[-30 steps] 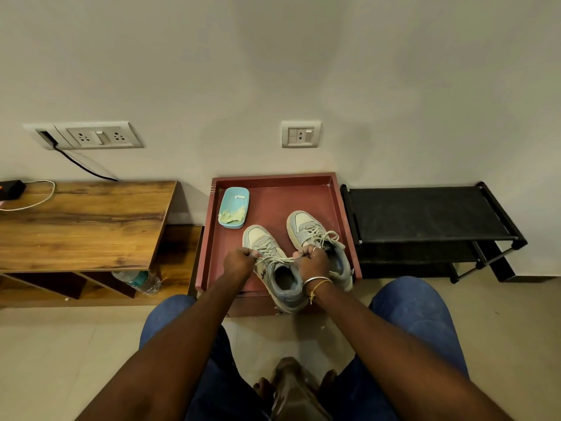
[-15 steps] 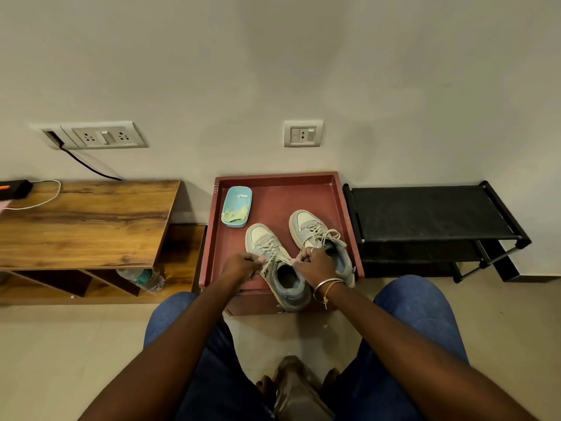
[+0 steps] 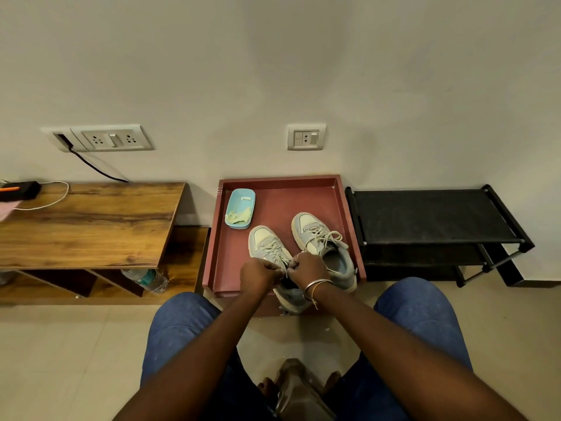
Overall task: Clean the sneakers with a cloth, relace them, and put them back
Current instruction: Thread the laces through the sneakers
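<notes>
A big pale wall [image 3: 273,71] fills the top of the view. Under it stand a wooden table [image 3: 91,226] on the left and a black shoe rack [image 3: 431,214] on the right. Between them sits a red tray [image 3: 279,202], and the person sits in front of it in blue jeans. Both shoes are in the tray, side by side with their toes to the wall. The right sneaker [image 3: 321,238] has its lace already tied in a bow. The left sneaker [image 3: 267,241] sits closer, and its heel sticks out over the tray's front edge. A small blue dish [image 3: 239,208] sits in the far left corner of the tray with a crumpled cloth [image 3: 239,214] in it. No one is touching the cloth. The left hand [image 3: 258,273] and the right hand [image 3: 308,267] are both over the left sneaker, with fingers curled tight on its lace [image 3: 274,249]. A second ago the hands were pulled wide apart and the lace was stretched between them. Now they have come in close, almost touching. I think this means the lace is pulled snug and the knot is being made. After this bow is done, the last job looks like putting the shoes back, maybe on the rack.
</notes>
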